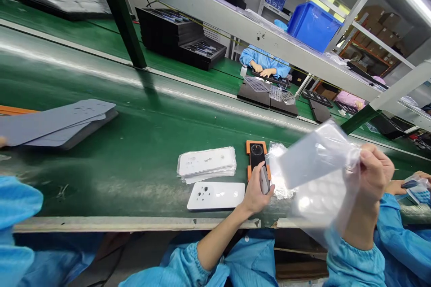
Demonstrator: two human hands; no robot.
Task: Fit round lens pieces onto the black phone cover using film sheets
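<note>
Plastic sheet [314,157] held up by one corner: snag, dust and slip risks

Through the head camera I find the sheet in the air over the right part of the green bench [141,161], its far end toward the orange holder [248,147]. The right hand [375,168] pinches it at a bunched corner, fingers closed; the rest is unsupported and blurred. The left hand [257,193] grips a small grey block [265,181] at the near end of the holder, where a black phone [257,149] sits. I cannot tell whether block and phone touch.

Risks, in my judgement:

1. With a single pinch point, the sheet could fold or cling to itself.
2. Its lower part overlaps the bench edge in my view; a sleeve could catch it.
3. Crumpled wrapping [283,193] lies beside the holder. Static could draw it to the sheet, or pass lint along.
4. Should the left grip slacken, the block could slip and scratch the phone.
5. The left wrist is just beside a white panel [215,197]; a careless pull back could nudge it into the white stack [205,162].
</note>
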